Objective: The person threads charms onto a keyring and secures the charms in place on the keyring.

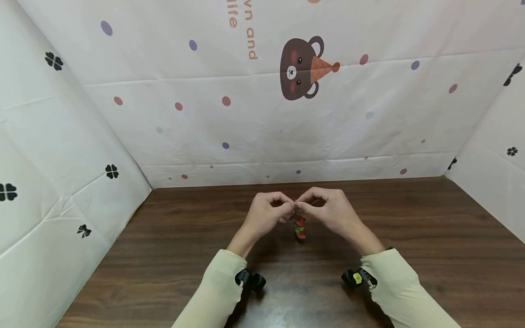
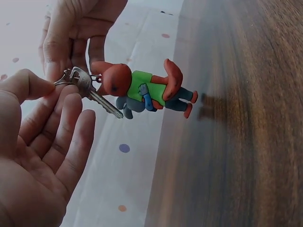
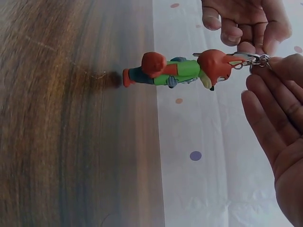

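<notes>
Close together over the table, my left hand (image 1: 265, 213) and right hand (image 1: 330, 210) both pinch a small metal key ring (image 2: 62, 78) between thumb and index finger. From the ring hangs a silver key (image 2: 97, 92), beside a fox figurine keychain (image 1: 300, 227). The orange fox (image 3: 189, 68) wears a green top and blue trousers, and a small grey figure (image 2: 131, 105) is at its front. A short chain (image 3: 251, 62) joins its head to the ring. Its feet hang just above the wood. Fingertips partly hide the ring.
A dark brown wooden table (image 1: 184, 255) lies beneath. White patterned cloth (image 1: 246, 132) stands behind it, with cloth walls at the left (image 1: 49, 150) and right (image 1: 500, 182). A black wrist camera (image 1: 256, 281) sits on the left wrist, another camera (image 1: 352, 278) on the right.
</notes>
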A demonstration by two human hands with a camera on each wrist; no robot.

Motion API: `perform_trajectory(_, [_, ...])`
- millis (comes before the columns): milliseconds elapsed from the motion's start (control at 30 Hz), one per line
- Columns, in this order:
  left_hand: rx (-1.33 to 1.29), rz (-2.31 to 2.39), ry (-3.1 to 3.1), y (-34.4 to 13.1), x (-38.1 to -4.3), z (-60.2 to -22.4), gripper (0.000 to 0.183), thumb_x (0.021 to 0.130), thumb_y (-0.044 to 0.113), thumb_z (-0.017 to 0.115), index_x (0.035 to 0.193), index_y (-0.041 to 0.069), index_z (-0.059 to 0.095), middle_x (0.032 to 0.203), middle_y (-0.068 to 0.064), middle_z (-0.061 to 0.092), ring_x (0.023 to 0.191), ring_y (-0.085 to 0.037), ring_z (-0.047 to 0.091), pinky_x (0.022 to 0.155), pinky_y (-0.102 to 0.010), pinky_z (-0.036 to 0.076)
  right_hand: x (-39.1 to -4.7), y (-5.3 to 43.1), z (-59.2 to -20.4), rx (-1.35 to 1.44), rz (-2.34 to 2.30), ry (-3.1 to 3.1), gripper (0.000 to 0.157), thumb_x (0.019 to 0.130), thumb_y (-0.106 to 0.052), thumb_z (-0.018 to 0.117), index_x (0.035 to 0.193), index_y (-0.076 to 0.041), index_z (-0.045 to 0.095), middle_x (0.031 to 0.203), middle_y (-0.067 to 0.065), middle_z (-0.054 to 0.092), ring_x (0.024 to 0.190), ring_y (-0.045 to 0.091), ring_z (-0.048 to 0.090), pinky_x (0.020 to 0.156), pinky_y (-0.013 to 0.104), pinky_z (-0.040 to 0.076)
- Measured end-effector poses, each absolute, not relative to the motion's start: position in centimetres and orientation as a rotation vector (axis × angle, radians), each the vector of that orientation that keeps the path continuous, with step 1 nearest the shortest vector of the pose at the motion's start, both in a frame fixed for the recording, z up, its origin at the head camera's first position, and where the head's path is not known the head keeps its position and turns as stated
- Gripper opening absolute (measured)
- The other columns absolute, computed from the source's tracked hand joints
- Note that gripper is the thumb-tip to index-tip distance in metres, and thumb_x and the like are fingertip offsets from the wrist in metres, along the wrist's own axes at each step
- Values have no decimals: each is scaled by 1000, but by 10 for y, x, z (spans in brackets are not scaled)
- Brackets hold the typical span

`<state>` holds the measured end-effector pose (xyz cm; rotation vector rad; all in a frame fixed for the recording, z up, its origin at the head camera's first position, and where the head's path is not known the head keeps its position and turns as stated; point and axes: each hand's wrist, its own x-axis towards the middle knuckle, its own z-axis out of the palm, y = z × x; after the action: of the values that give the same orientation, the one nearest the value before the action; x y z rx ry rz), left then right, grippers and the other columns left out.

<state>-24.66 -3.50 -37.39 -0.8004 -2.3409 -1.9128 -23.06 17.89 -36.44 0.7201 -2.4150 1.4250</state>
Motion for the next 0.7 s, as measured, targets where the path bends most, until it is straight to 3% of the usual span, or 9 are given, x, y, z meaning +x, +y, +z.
perform_trajectory(200, [-796, -1900, -2368, -34, -244, -372, 14, 101, 4, 67, 97, -1, 80, 92, -13, 77, 79, -49, 72, 67, -37, 63, -232, 179, -366, 721, 1386, -2397, 4, 99, -13, 79, 99, -10, 81, 90, -4, 77, 76, 14, 71, 66, 29, 57])
perform_trajectory(267, [-808, -1849, -2391, -34, -244, -372, 11, 100, 5, 69, 98, 1, 79, 89, -10, 77, 76, -44, 72, 66, -34, 62, -232, 180, -367, 716, 1372, -2394, 4, 99, -13, 79, 99, -9, 81, 90, -4, 77, 76, 15, 71, 66, 29, 57])
perform_trajectory(500, [-905, -1458, -2440, -32, -244, -372, 6, 98, 13, 80, 101, 8, 78, 90, 1, 76, 71, -9, 66, 64, -26, 55, -233, 183, -366, 742, 1326, -2379, 3, 99, -14, 79, 99, -14, 81, 89, -6, 77, 76, 20, 73, 66, 30, 58])
perform_trajectory(700, [-921, -1091, -2430, -32, -243, -371, 8, 99, 19, 78, 101, 11, 79, 97, 2, 74, 77, -9, 62, 67, -27, 50, -235, 183, -366, 843, 1217, -2293, 8, 94, -7, 82, 96, -14, 81, 105, -3, 75, 89, 14, 71, 74, 29, 60])
